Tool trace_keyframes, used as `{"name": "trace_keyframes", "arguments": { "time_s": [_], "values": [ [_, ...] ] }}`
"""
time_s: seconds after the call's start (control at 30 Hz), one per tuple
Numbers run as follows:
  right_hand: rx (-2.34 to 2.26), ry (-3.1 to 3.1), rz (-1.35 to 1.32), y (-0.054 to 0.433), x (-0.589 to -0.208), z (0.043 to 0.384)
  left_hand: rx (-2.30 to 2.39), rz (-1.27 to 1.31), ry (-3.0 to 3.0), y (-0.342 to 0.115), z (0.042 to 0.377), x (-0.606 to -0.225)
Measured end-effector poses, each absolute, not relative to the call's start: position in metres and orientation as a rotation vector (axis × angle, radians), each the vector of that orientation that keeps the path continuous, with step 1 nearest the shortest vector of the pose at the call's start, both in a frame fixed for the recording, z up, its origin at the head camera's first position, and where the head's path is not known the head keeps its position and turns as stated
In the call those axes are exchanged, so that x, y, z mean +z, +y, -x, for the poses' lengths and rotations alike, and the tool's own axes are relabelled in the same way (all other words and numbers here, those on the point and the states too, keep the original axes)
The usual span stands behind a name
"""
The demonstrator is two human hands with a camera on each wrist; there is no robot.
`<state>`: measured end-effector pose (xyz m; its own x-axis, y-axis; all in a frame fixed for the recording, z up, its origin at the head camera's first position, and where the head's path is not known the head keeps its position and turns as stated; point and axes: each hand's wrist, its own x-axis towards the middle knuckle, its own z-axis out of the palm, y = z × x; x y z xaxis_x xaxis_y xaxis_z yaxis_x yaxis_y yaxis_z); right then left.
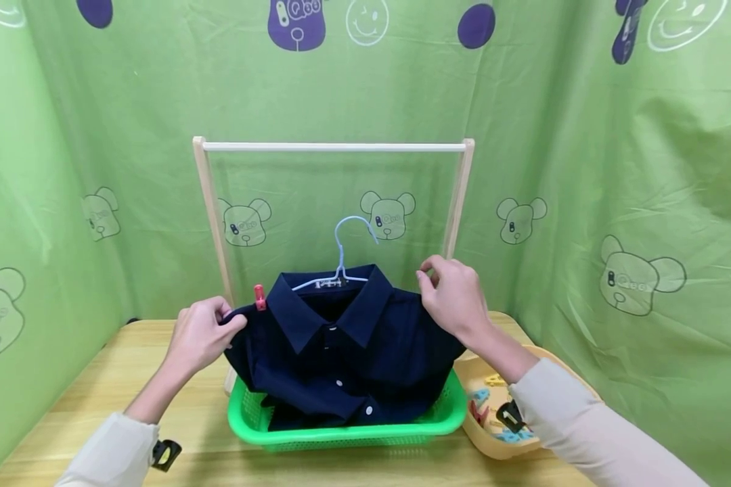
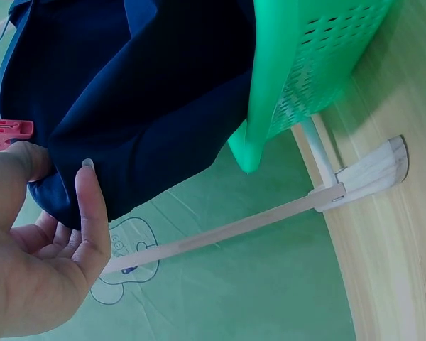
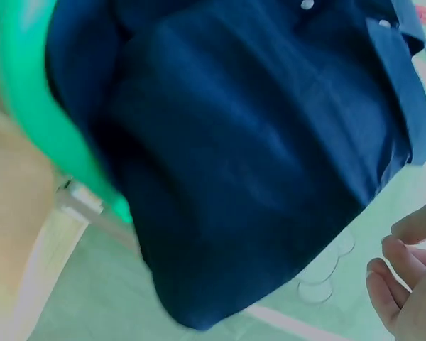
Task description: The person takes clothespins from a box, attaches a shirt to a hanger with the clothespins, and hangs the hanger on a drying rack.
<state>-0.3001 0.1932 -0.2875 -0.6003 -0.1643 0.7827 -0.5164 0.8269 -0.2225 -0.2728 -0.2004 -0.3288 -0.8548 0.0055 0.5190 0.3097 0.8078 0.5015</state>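
Note:
A dark navy button-up shirt hangs on a pale blue wire hanger, its lower part gathered in the green basket. My left hand pinches the shirt's shoulder on the left, thumb and fingers on either side of the cloth. Close to that thumb, a red clothespin is clipped on the shoulder. On the other side, my right hand is raised beside the right shoulder. Its loosely curled fingers stand apart from the fabric in the right wrist view and hold nothing.
Behind the basket rises a wooden rack with a white top rail. A tan tray holding several coloured clothespins stands at the right, partly under my right forearm. Green printed curtains surround the wooden table.

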Motion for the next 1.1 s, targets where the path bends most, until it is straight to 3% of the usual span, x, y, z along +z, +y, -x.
{"name": "trace_keyframes", "arguments": {
  "time_s": [0.43,1.1],
  "values": [
    [0.488,-2.272,-0.354,0.24,-0.297,0.307,-0.841,0.218,-2.501,-0.203,0.27,-0.33],
    [0.394,-2.691,-0.182,0.29,-0.346,0.309,-0.873,0.199,-2.512,-0.202,0.269,-0.33]
  ]
}}
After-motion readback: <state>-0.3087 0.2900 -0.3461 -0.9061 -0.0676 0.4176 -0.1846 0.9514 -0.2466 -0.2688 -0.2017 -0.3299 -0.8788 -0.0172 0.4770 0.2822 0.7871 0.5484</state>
